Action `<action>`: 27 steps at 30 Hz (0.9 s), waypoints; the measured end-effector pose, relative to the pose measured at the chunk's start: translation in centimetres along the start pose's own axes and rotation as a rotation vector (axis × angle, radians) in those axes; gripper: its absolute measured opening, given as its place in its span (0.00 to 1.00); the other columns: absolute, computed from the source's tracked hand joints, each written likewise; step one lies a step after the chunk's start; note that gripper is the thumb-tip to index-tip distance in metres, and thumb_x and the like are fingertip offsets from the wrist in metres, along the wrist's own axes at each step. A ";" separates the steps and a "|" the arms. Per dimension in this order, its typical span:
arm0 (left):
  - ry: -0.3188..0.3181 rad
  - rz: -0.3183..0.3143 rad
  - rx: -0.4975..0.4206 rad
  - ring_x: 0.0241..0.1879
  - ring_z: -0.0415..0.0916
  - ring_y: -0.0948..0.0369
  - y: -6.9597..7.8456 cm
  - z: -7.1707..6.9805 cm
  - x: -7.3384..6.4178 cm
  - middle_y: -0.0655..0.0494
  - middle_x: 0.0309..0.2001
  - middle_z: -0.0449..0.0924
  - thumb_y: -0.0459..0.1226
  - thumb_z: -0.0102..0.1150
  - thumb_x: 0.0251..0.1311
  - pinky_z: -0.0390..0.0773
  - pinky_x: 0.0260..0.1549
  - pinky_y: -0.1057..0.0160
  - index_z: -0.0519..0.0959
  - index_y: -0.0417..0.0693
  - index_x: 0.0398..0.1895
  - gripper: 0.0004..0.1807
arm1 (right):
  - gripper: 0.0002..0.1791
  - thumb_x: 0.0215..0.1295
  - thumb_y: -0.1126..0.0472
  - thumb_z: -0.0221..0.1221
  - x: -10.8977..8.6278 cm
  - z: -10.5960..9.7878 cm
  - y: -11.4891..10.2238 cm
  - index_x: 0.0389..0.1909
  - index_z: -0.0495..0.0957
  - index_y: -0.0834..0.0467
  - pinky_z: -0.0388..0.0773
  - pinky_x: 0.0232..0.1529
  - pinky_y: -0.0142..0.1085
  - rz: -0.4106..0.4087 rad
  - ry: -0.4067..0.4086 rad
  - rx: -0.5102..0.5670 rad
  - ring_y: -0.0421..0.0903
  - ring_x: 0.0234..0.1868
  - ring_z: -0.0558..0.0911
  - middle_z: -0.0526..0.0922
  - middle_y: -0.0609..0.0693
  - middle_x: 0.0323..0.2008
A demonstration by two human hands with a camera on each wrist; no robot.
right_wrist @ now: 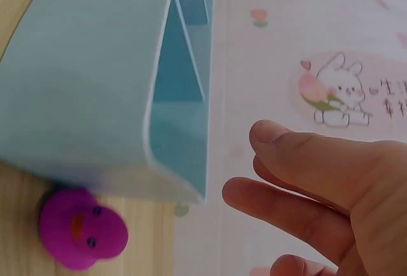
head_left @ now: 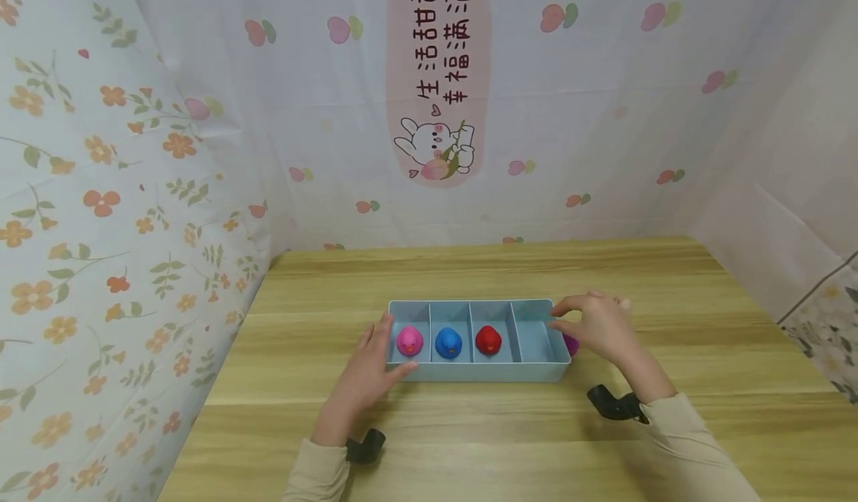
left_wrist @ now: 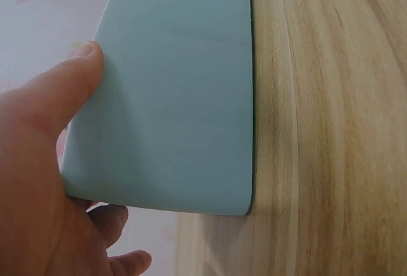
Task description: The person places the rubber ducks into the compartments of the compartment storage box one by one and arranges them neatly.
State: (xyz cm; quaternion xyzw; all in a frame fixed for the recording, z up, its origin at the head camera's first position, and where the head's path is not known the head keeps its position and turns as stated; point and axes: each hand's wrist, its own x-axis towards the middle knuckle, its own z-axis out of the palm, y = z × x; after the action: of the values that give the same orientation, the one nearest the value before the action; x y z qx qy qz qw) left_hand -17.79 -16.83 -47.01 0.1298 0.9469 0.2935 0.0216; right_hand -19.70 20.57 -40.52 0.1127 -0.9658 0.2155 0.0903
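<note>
A light blue box (head_left: 479, 372) with several compartments stands on the table. From the left, its compartments hold a pink toy duck (head_left: 410, 341), a blue toy duck (head_left: 448, 343) and a red toy duck (head_left: 488, 340); the rightmost holds nothing. My left hand (head_left: 365, 372) holds the box's left front corner, thumb against the front wall (left_wrist: 165, 98) and fingers around the end. Above the right end hovers my right hand (head_left: 599, 327), thumb and fingers apart with nothing between them. A purple toy duck (right_wrist: 81, 228) sits on the table just outside that end, mostly hidden in the head view.
The wood-grain table (head_left: 469, 435) reaches back to a printed cloth (head_left: 322, 152) with a rabbit picture. A flowered cloth (head_left: 121, 264) hangs on the left. Black wrist mounts (head_left: 613, 404) stick out beside both hands.
</note>
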 end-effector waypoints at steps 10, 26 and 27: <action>0.004 0.003 -0.001 0.73 0.44 0.40 0.0 0.0 -0.1 0.46 0.76 0.48 0.58 0.59 0.58 0.57 0.66 0.39 0.47 0.43 0.75 0.52 | 0.08 0.51 0.55 0.70 -1.1 0.7 2.9 0.33 0.86 0.51 0.46 0.35 0.50 0.067 -0.041 -0.004 0.60 0.43 0.74 0.86 0.58 0.41; -0.007 -0.007 0.005 0.74 0.43 0.41 0.2 0.1 0.0 0.48 0.76 0.46 0.58 0.59 0.57 0.57 0.66 0.39 0.45 0.45 0.76 0.53 | 0.25 0.47 0.62 0.71 -3.0 4.9 6.3 0.50 0.81 0.57 0.55 0.43 0.54 0.077 -0.039 0.091 0.63 0.49 0.74 0.81 0.61 0.51; -0.009 -0.011 0.007 0.74 0.42 0.41 0.1 0.1 0.0 0.48 0.76 0.46 0.58 0.59 0.57 0.57 0.66 0.39 0.44 0.45 0.76 0.53 | 0.25 0.47 0.62 0.71 -3.1 5.0 6.3 0.50 0.80 0.57 0.55 0.42 0.54 0.079 -0.042 0.090 0.63 0.49 0.74 0.81 0.62 0.51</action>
State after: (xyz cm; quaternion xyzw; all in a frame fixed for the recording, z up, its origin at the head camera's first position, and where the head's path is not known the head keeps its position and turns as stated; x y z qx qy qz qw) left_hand -17.77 -16.68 -47.02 0.1260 0.9484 0.2897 0.0270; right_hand -19.02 24.49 -48.18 0.0831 -0.9605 0.2595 0.0561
